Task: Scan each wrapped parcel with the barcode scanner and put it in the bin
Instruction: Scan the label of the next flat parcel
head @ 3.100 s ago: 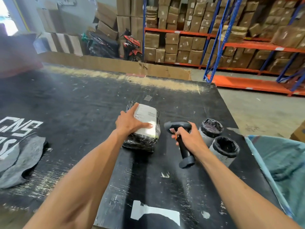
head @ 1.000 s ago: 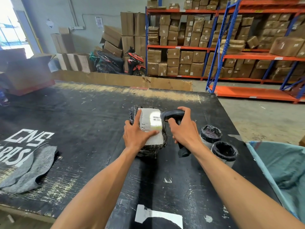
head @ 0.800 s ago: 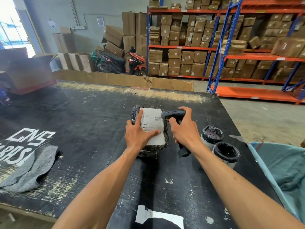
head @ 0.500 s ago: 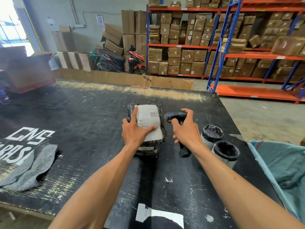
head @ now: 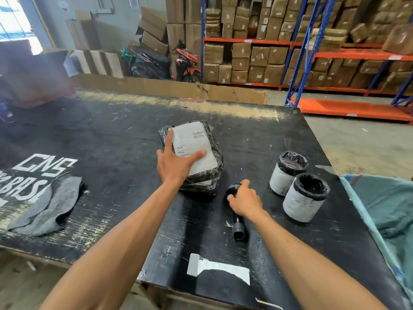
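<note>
Left hand (head: 176,166) flat on parcel (head: 196,153), fingers spread, mid table (head: 111,135). Right hand (head: 244,201) curled over scanner (head: 237,222), lying on table just beside parcel, toward right edge.

Two bare forearms, long and lean, entering from the lower edge of the view. No sleeves visible anywhere up to the frame edge. Left hand (head: 176,166) bare, without glove, ring or watch. Right hand (head: 244,199) also bare, wrist without strap or bracelet. Short nails, as far as visible. Rest of the body out of view.
</note>
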The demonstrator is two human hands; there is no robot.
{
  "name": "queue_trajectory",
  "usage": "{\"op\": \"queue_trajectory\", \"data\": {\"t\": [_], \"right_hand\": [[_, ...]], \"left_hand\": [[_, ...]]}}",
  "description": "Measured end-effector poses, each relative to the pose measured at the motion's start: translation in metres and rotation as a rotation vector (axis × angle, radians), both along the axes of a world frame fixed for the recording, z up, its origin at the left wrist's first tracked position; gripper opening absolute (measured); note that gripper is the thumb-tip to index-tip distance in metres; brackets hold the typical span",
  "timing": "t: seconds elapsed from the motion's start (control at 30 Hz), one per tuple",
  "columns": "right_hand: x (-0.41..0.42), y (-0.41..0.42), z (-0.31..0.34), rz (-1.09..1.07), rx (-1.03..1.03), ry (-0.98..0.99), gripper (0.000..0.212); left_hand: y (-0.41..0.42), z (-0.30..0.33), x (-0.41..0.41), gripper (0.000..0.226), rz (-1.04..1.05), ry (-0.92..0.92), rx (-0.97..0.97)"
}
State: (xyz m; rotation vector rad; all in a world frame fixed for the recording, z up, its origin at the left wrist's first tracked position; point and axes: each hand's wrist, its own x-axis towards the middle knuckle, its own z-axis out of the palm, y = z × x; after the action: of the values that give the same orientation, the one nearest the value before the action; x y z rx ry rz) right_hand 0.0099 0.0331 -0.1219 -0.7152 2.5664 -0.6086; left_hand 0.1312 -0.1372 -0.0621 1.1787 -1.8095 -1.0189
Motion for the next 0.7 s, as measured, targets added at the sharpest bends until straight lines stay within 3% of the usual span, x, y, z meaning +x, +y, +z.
{"op": "queue_trajectory", "data": {"t": [0.17, 0.33, 0.43, 0.57, 0.7], "right_hand": [[-0.003, 0.000, -0.002, 0.004, -0.004, -0.050, 0.064], [-0.020, 0.006, 0.036, 0.060, 0.047, -0.004, 0.086], [-0.051, 0.020, 0.080, 0.037, -0.196, 0.027, 0.081], [-0.084, 0.054, 0.126, 0.079, -0.606, -0.162, 0.078], [-0.113, 0.090, 0.134, 0.212, -0.685, -0.184, 0.077]], "left_hand": [[0.013, 0.002, 0.001, 0.124, -0.071, 0.011, -0.007], [0.024, 0.010, -0.014, 0.122, -0.098, 0.046, -0.009], [0.030, 0.016, -0.028, 0.122, -0.140, 0.082, -0.006], [0.053, 0.026, -0.061, 0.114, -0.270, 0.185, 0.021], [0.099, 0.039, -0.108, 0.084, -0.414, 0.263, 0.028]]}}
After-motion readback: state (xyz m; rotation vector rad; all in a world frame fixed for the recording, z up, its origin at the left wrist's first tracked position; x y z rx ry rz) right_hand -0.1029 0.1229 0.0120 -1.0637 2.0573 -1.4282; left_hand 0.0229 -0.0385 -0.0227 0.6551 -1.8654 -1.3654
